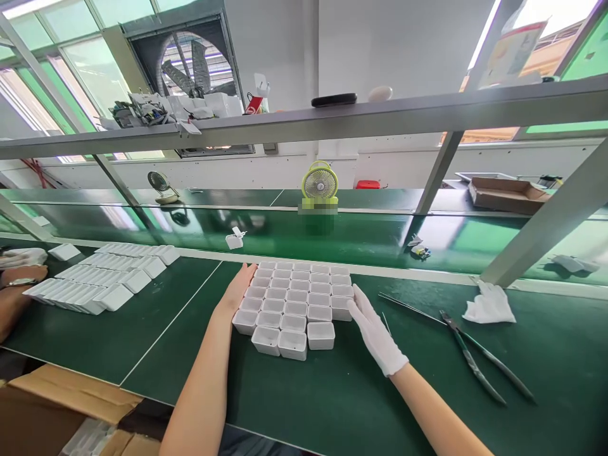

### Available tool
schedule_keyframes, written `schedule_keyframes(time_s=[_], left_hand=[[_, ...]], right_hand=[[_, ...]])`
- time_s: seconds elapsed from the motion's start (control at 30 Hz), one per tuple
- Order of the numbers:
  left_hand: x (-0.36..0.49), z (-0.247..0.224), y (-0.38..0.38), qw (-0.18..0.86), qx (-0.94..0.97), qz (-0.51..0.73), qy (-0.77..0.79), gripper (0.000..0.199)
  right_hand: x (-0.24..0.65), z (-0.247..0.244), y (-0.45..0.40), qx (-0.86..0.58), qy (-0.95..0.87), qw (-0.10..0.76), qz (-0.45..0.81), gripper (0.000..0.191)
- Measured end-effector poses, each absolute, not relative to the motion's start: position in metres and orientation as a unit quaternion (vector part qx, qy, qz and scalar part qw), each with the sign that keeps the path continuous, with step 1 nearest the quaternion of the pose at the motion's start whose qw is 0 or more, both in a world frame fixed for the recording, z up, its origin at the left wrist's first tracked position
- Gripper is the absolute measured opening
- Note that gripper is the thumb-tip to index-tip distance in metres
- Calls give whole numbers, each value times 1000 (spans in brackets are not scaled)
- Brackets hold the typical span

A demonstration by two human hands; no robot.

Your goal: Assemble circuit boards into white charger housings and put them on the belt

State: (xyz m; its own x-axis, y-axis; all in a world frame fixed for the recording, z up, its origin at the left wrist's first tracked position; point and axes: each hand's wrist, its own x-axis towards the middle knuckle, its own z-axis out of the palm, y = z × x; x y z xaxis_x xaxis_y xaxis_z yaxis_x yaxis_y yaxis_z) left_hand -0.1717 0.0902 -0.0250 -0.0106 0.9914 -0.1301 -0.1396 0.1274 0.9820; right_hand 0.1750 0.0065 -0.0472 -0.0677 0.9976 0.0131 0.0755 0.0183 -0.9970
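Note:
Several small white open-topped boxes (pixel 295 308) stand in close rows on the green table, open sides up. The front row is uneven, with one box (pixel 321 335) slightly apart from its neighbour. Along the left side of the block lies my bare left hand (pixel 239 288), fingers stretched forward against the outer boxes. My right hand (pixel 377 332) wears a white glove and rests at the right side, its straight fingertips touching the outer boxes. Neither hand is closed around a box. Right of the glove lie long-handled pliers (pixel 468 351) and a thin metal rod (pixel 411 305).
More white boxes (pixel 102 275) stand in rows at left, beside another person's arm (pixel 16 304). A crumpled white cloth (pixel 489 304) lies at right. Behind runs a shiny green conveyor belt (pixel 285 231) with a green fan (pixel 320 183) beyond. An overhead shelf (pixel 294 123) crosses the view.

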Motion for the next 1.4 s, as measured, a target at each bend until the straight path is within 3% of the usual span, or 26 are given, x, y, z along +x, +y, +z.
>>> schedule_keyframes(time_s=[0.3, 0.77, 1.4], left_hand=[[-164, -17, 83, 611, 419, 495, 454, 68], [-155, -8, 70, 638, 409, 473, 449, 65], [-163, -21, 82, 643, 394, 471, 459, 69]], right_hand=[[178, -50, 10, -541, -526, 447, 480, 91], [176, -38, 7, -458, -578, 456, 498, 77], [176, -45, 5, -475, -589, 414, 506, 89]])
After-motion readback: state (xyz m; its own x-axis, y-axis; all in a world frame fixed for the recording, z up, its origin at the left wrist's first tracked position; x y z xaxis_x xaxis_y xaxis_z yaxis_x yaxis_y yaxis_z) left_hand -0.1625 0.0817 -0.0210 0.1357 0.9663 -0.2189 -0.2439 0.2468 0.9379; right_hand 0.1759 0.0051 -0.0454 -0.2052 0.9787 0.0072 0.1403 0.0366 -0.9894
